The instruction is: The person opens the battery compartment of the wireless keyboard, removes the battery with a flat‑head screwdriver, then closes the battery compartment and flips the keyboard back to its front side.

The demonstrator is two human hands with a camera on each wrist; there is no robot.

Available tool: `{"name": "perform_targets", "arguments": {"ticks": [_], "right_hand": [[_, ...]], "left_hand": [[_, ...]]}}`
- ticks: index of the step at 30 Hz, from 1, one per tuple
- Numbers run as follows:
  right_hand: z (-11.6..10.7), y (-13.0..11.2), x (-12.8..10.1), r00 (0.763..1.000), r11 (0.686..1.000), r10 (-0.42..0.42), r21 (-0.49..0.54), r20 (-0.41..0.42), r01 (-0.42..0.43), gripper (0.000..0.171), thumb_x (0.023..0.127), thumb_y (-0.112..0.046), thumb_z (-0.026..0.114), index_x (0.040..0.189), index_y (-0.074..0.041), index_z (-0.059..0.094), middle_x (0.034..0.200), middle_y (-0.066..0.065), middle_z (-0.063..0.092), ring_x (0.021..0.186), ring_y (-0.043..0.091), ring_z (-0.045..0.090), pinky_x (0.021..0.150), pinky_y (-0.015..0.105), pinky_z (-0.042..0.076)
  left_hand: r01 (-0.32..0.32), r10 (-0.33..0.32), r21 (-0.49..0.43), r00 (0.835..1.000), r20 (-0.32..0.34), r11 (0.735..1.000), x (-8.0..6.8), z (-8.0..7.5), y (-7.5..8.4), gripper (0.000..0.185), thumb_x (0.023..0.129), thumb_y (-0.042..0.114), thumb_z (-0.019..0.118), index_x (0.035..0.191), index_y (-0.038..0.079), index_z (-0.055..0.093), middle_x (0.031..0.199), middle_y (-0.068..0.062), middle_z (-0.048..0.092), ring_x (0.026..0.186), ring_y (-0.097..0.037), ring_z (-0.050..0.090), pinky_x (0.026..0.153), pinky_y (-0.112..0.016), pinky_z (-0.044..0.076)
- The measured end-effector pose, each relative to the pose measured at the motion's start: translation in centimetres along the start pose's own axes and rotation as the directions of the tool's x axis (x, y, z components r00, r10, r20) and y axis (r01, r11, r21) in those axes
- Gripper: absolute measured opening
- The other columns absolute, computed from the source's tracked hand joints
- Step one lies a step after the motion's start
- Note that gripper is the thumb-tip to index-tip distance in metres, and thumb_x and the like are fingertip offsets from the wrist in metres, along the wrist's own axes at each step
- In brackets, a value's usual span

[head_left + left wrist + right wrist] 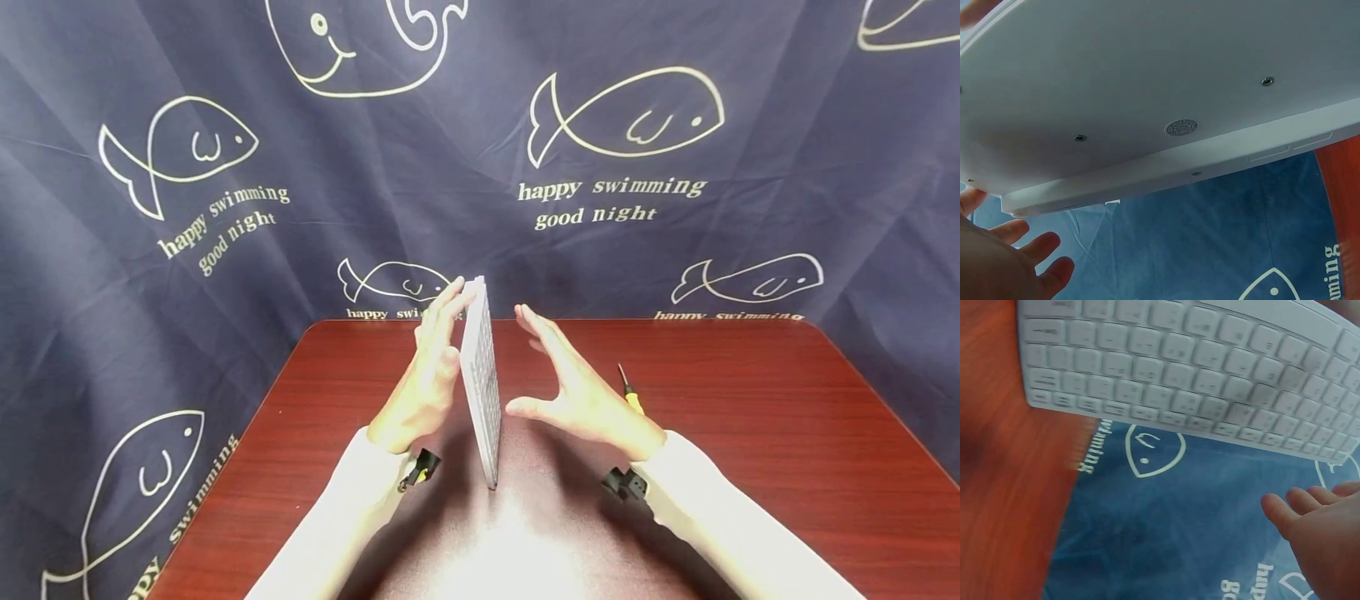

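Left grip [427, 375] flat on white keyboard [482, 379]; right grip [573, 379] apart

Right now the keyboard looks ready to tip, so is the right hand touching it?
Apart. The head view shows a strip of table between the open right hand and the keyboard standing on edge.

Yellow-handled screwdriver [628, 390] at two o'clock — mostly hidden behind the right hand [581, 392]; white keyboard [1197, 375] cut off at twelve o'clock.
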State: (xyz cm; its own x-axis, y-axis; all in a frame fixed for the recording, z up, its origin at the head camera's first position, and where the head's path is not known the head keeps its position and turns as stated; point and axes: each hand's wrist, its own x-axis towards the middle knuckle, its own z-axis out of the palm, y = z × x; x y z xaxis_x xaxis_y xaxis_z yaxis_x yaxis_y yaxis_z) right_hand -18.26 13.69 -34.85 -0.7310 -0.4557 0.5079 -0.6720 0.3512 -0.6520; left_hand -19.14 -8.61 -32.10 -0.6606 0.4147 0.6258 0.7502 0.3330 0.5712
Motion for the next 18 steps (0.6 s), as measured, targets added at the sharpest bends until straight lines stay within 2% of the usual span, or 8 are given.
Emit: {"name": "perform_targets", "arguments": {"ticks": [5,7,11,18], "right_hand": [[-0.6,-0.6,0.7,0.998,0.998,-0.067,-0.005,-0.021,0.067,0.113,0.068,-0.021,0.088,0.155,-0.012,0.016,0.16,0.003,0.023,0.145,0.021,0.029,0.114,0.039,0.033],[-0.8,-0.8,0.9,0.996,0.997,-0.083,-0.008,-0.026,0.083,0.113,0.068,-0.021,0.088,0.155,-0.011,0.017,0.16,0.003,0.023,0.145,0.022,0.03,0.115,0.034,0.032],[-1.1,-1.2,1.2,0.994,0.994,-0.104,-0.012,-0.03,0.104,0.113,0.068,-0.02,0.088,0.155,-0.011,0.017,0.16,0.003,0.023,0.144,0.025,0.031,0.115,0.024,0.03],[-1.3,-1.7,1.6,0.994,0.994,-0.107,-0.017,-0.025,0.106,0.113,0.068,-0.02,0.088,0.155,-0.013,0.016,0.16,0.002,0.023,0.144,0.023,0.03,0.114,0.024,0.031]], "left_hand": [[0.009,-0.009,-0.014,1.0,0.006,1.0,0.1,0.4,0.2,0.089,0.087,0.079,0.007,0.151,0.02,0.027,0.16,0.002,0.016,0.147,-0.018,0.018,0.102,-0.07,0.013],[0.005,-0.005,-0.015,1.0,0.009,1.0,0.1,0.5,0.2,0.09,0.087,0.08,0.006,0.152,0.02,0.026,0.16,0.001,0.016,0.148,-0.018,0.017,0.102,-0.071,0.013],[-0.005,0.005,-0.012,1.0,0.023,1.0,0.2,0.8,0.2,0.09,0.087,0.08,0.004,0.153,0.022,0.023,0.161,0.003,0.014,0.149,-0.017,0.014,0.101,-0.071,0.014],[0.012,-0.011,-0.009,0.998,0.055,1.0,-0.3,1.4,-0.1,0.088,0.088,0.078,0.006,0.155,0.023,0.013,0.162,0.005,0.013,0.149,-0.016,0.013,0.102,-0.075,0.011]]}}
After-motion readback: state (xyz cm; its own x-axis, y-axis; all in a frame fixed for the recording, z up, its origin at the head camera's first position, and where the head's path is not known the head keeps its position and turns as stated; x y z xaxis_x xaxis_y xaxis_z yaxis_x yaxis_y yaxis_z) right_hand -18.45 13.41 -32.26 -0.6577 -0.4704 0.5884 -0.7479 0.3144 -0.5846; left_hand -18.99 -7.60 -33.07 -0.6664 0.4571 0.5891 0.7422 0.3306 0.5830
